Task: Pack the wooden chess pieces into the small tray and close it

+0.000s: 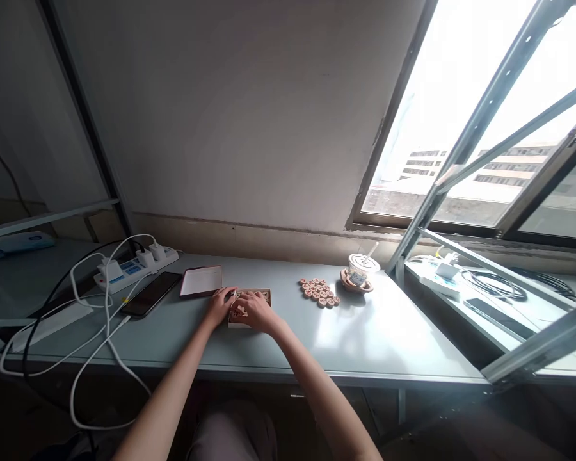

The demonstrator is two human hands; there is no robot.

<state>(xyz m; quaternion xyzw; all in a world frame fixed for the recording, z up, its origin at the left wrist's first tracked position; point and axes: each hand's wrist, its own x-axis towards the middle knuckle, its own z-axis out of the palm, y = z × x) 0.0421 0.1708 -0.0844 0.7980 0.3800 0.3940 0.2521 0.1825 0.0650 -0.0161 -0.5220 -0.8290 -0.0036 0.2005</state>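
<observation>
box [249, 307] at frame centre on table [388, 339] | left hand [219, 303] steadies its left edge, fingers curled on it | right hand [255, 310] over pieces inside, grip I cannot tell | risk I see: a nudge tips box, pieces scatter toward phone [151, 293]

Both hands on small box [264, 296] of wooden discs on table [388, 333]: left hand [219, 303] at its left edge, right hand [255, 311] over the discs inside. Loose disc cluster [320, 292] and lidded cup [358, 270] to the right; box lid [201, 281], phone [152, 293], power strip [135, 266] to the left.
</observation>
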